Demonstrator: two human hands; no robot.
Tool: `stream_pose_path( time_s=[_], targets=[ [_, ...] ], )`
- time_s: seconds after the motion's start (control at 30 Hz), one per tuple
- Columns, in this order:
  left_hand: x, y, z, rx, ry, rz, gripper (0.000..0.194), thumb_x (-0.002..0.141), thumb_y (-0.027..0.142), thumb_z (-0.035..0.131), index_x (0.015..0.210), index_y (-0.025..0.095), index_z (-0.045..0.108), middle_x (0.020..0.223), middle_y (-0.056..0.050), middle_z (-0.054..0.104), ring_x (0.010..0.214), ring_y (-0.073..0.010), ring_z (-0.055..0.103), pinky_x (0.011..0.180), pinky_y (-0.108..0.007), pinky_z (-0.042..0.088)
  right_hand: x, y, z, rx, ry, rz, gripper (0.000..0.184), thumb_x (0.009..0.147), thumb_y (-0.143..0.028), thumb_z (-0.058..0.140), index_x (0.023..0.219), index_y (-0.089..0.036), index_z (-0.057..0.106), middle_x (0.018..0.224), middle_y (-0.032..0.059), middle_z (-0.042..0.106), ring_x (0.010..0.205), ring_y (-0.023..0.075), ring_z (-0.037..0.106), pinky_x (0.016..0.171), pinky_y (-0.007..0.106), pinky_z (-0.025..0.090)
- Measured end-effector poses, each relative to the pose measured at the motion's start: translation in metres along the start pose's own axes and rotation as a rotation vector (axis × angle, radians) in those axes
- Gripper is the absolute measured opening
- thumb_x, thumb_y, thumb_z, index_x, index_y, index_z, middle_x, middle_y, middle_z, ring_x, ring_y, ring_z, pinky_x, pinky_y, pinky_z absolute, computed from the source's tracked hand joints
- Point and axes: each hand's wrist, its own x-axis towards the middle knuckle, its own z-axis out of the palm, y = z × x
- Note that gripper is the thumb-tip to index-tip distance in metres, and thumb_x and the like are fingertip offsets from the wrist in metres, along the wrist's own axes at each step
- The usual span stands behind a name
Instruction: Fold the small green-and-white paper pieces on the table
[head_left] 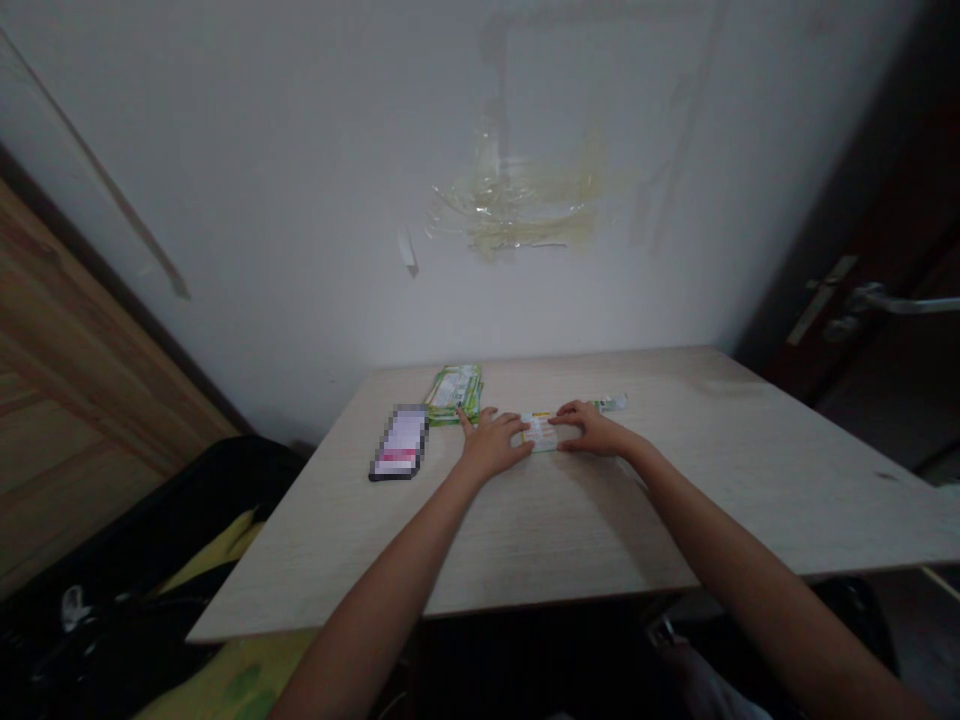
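Note:
On the table, a small white packet [541,432] with yellow and green print lies between my two hands. My left hand [491,445] grips its left edge with thumb and forefinger, while the other fingers spread toward the stack. At the right edge, my right hand [596,432] has its thumb and fingertips closed on the packet. Just behind the right hand shows a narrow, shiny wrapper strip [615,402], partly covered by the fingers. A stack of green and white packets [455,388] sits beyond my left hand.
A phone [401,442] with a blurred screen lies left of the stack. The pale wooden table [525,560] meets a wall [322,220] with peeling tape [517,205]. A door handle [892,300] is at the right, and dark bags and yellow cloth [225,545] are at the left.

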Motion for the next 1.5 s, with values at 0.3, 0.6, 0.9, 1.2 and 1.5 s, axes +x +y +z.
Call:
stream_pose_path(
  time_s=[0.3, 0.6, 0.9, 1.2, 1.5],
  targets=[
    [0.001, 0.007, 0.003, -0.004, 0.044, 0.005, 0.042, 0.087, 0.063, 0.053, 0.121, 0.041, 0.062, 0.134, -0.001, 0.061, 0.132, -0.0351, 0.04, 0.109, -0.079, -0.006, 0.003, -0.008, 0.008, 0.131, 0.211, -0.02, 0.016, 0.085, -0.026, 0.067, 0.093, -0.021, 0.079, 0.101, 0.0089, 0.069, 0.098, 0.0203, 0.063, 0.097, 0.037, 0.048],
    [-0.001, 0.005, 0.006, -0.019, 0.018, 0.002, 0.044, 0.09, 0.064, 0.048, 0.129, 0.047, 0.058, 0.14, 0.0, 0.057, 0.135, -0.0343, 0.037, 0.11, -0.077, -0.005, 0.003, -0.01, 0.006, 0.208, 0.212, 0.002, 0.01, 0.076, -0.026, 0.072, 0.08, -0.022, 0.08, 0.096, 0.0067, 0.071, 0.093, 0.0204, 0.065, 0.092, 0.036, 0.05],
    [0.0, 0.005, 0.005, -0.01, -0.009, -0.012, 0.044, 0.089, 0.064, 0.048, 0.13, 0.048, 0.057, 0.142, 0.0, 0.054, 0.136, -0.0347, 0.036, 0.111, -0.076, -0.002, 0.005, -0.019, 0.007, 0.165, 0.26, 0.076, 0.011, 0.08, -0.025, 0.07, 0.08, -0.02, 0.08, 0.098, 0.0077, 0.069, 0.091, 0.0191, 0.065, 0.09, 0.033, 0.051],
    [0.0, 0.002, 0.007, -0.011, 0.015, 0.024, 0.045, 0.09, 0.065, 0.046, 0.13, 0.049, 0.057, 0.14, 0.001, 0.056, 0.136, -0.035, 0.037, 0.109, -0.078, -0.007, 0.014, -0.024, 0.013, 0.021, 0.316, 0.197, 0.013, 0.084, -0.027, 0.069, 0.083, -0.018, 0.079, 0.097, 0.0069, 0.068, 0.086, 0.0168, 0.064, 0.085, 0.028, 0.05],
    [0.0, 0.002, 0.005, 0.011, 0.006, 0.031, 0.044, 0.09, 0.065, 0.047, 0.13, 0.048, 0.057, 0.14, 0.0, 0.056, 0.136, -0.0344, 0.037, 0.11, -0.077, -0.007, 0.017, -0.043, 0.013, -0.198, 0.297, 0.345, 0.025, 0.092, -0.032, 0.06, 0.101, -0.02, 0.079, 0.106, 0.0099, 0.065, 0.092, 0.0196, 0.061, 0.086, 0.029, 0.045]
  ],
)
